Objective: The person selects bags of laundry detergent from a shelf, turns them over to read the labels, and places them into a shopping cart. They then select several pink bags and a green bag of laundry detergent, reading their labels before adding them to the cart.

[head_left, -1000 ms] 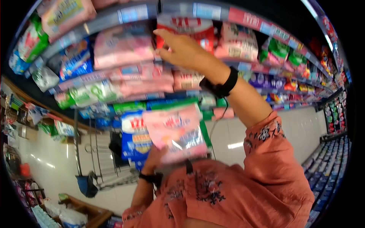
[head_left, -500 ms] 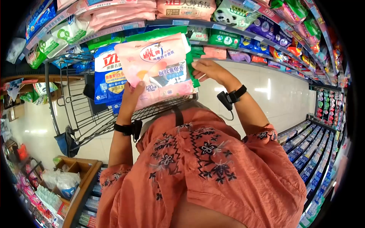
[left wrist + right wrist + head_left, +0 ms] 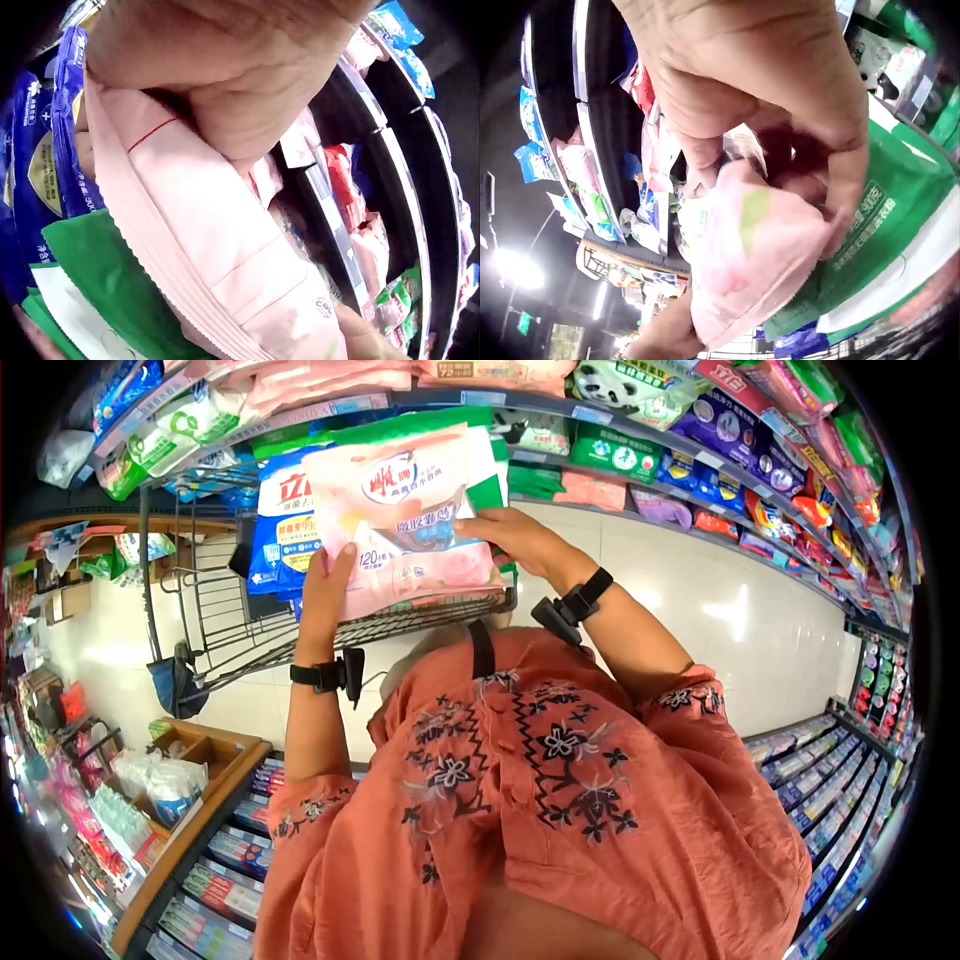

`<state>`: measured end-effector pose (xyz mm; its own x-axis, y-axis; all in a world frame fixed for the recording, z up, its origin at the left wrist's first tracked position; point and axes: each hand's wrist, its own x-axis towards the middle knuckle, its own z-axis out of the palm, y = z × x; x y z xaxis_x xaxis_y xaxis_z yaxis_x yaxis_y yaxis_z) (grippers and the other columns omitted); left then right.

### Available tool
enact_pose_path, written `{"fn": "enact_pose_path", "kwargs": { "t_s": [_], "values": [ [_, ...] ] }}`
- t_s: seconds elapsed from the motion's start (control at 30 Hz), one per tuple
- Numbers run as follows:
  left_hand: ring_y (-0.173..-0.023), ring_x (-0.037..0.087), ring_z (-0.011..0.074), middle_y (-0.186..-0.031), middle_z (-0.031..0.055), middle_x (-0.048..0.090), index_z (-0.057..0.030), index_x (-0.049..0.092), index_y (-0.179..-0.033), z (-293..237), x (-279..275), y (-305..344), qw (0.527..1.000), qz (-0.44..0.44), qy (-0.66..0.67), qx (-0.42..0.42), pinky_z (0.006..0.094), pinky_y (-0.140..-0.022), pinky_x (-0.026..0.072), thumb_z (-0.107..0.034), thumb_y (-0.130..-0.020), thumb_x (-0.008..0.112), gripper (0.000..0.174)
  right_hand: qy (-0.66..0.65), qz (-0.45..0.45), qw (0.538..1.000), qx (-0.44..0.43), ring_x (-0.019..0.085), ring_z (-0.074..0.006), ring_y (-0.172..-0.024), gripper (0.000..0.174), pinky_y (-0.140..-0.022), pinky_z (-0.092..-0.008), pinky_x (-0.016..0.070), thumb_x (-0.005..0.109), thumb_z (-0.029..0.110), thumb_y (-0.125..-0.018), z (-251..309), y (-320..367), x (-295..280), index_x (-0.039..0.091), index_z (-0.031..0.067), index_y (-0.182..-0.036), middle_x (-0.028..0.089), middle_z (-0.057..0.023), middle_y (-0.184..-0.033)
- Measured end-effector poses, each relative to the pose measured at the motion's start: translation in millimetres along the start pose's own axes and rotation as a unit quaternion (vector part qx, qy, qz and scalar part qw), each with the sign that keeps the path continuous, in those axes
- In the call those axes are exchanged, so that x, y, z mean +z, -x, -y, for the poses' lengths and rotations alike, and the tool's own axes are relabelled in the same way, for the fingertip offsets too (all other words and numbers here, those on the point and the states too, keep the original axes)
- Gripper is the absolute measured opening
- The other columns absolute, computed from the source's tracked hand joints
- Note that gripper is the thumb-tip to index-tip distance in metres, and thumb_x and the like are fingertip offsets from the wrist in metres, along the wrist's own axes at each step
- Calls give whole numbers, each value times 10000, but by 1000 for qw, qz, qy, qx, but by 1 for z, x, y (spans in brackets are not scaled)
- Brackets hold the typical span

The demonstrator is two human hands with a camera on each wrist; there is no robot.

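Observation:
A pink bag of laundry powder stands upright in front of the person, over the near end of a wire cart. The left hand grips its lower left side, thumb on the printed front; in the left wrist view, fingers reach behind the pink bag beside the blue bags. At the right edge, the right hand pinches the bag, and its film bunches between thumb and fingers. Directly behind are a blue bag on the left and green-and-white bags, partly covered by the pink one.
The wire cart extends to the left, with a dark blue pouch hanging from it. Shelves of bagged detergent curve across the front and right. A wooden display bin stands at the lower left, beside racks of boxes.
The right hand came down from the upper shelf to the pink bag's right side and now grips its edge. The left hand stays on the bag. The head view has tilted downward.

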<state>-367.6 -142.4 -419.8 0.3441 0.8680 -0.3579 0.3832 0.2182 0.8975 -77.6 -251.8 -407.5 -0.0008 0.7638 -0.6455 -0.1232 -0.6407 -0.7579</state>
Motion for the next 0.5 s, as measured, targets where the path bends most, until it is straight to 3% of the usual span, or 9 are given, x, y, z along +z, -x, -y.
{"fn": "enact_pose_path", "kwargs": {
  "t_s": [0.03,0.07,0.17,0.3,0.37,0.5],
  "values": [
    [-967,551,120,-1079,78,647,64,603,-1172,-9,1,6,1000,-2,21,-7,282,-841,462,-364,-981,637,470,-14,-7,1000,3,611,-155,-839,526,-734,-289,495,731,479,-869,10,8,2,679,29,-1137,651,-47,-972],
    [-1009,608,153,-1163,112,656,100,568,-1261,-18,2,12,998,3,47,-35,280,-885,486,-346,-975,656,536,-37,-9,999,7,554,-119,-818,523,-684,-268,455,733,438,-878,16,12,2,658,18,-1181,638,-37,-1002],
    [-1006,608,145,-1157,106,659,92,570,-1268,-19,17,22,992,-24,115,-41,281,-885,487,-339,-988,640,518,-131,50,988,-62,455,-41,-732,384,-590,-207,326,718,352,-909,31,27,2,650,72,-1163,584,55,-887],
    [-1002,597,139,-1119,88,658,82,581,-1235,-22,39,36,979,-48,194,-49,281,-876,483,-338,-994,630,487,-21,36,990,-135,441,-44,-714,301,-563,-228,323,715,295,-892,34,27,-15,632,66,-1068,547,48,-847],
    [-995,589,149,-1127,110,648,87,576,-1227,5,49,30,986,-63,153,-28,284,-862,480,-363,-978,646,519,30,-1,987,-155,455,-49,-719,265,-562,-226,335,705,268,-887,49,39,-21,615,60,-1025,535,40,-836],
    [-1033,595,176,-1186,159,623,121,505,-1299,17,54,33,992,-40,108,-52,305,-887,493,-392,-950,677,643,-38,-49,988,-143,482,-75,-710,241,-571,-236,365,704,200,-873,9,25,-35,596,27,-1002,540,12,-844]
  ]
}}
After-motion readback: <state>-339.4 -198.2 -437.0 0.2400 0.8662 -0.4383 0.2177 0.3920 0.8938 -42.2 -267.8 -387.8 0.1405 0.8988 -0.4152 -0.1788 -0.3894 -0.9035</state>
